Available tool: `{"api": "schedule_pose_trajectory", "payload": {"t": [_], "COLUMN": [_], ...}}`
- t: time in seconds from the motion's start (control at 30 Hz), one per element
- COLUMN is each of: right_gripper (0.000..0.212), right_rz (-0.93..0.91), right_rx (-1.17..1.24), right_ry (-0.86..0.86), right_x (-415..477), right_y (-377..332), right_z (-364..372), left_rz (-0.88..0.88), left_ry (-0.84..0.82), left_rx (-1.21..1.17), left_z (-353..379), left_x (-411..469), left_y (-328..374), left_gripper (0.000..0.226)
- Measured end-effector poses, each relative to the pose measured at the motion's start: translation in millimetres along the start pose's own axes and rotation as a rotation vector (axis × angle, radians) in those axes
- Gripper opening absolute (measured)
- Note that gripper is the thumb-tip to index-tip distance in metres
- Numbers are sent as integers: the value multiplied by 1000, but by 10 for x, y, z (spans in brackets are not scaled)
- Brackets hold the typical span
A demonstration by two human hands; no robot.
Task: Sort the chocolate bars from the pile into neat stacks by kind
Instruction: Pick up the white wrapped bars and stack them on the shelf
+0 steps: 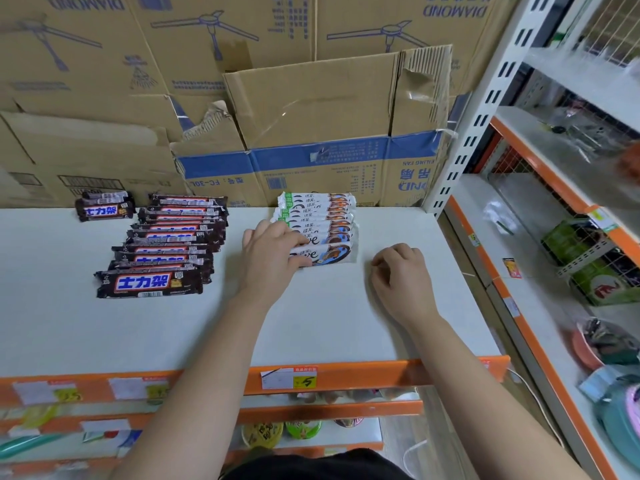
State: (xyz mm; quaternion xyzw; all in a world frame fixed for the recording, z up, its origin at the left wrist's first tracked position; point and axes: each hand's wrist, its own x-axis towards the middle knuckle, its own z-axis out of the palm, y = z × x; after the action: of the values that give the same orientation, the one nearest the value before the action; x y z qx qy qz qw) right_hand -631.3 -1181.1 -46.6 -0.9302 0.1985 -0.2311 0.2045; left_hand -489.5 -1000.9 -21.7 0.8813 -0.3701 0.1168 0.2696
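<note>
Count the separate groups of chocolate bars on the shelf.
3: a small dark stack back left, a long dark row beside it, a white row the left hand touches. None seems hidden.

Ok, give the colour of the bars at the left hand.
Bars white, brown and blue at one end; head view.

On the shelf [104, 334], a small stack of bars [104, 209] sits leftmost at the back edge, a long row [162, 244] just right of it, another row [322, 223] mid-back, and cardboard boxes [311, 133] behind.
</note>
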Motion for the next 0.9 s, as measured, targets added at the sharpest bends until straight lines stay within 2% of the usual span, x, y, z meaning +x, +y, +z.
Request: {"api": "schedule_pose_trajectory", "payload": {"t": [0.07, 0.23, 0.3, 0.37, 0.47, 0.6, 0.73, 0.9], "right_gripper": [14, 9, 9, 13, 15, 13, 11, 11], "right_rz": [13, -10, 28, 51, 25, 77, 150, 176], "right_rx": [20, 246, 447, 626, 724, 786, 917, 961], "right_ry": [-2, 39, -36, -158, -239, -227, -377, -451], "right_x": [12, 77, 103, 124, 155, 207, 173, 121], "right_y": [-4, -193, -318, -446, -596, -640, -586, -577], "right_z": [-6, -133, -203, -241, -196, -132, -166, -150], "left_rz": [-9, -253, -378, -412, -442, -482, -525, -565], "left_ry": [-52, -55, -86, -80, -69, -94, -34, -19], "left_rx": [-66, -623, -902, -1077, -1285, -1339, -1334, -1262], "left_z": [-13, -153, -232, -263, -229, -198, -309, -390], "left_x": [11, 55, 60, 54, 21, -27, 3, 38], "left_y": [39, 150, 220, 304, 433, 489, 441, 341], "left_gripper": [20, 7, 6, 2, 8, 8, 3, 14]}}
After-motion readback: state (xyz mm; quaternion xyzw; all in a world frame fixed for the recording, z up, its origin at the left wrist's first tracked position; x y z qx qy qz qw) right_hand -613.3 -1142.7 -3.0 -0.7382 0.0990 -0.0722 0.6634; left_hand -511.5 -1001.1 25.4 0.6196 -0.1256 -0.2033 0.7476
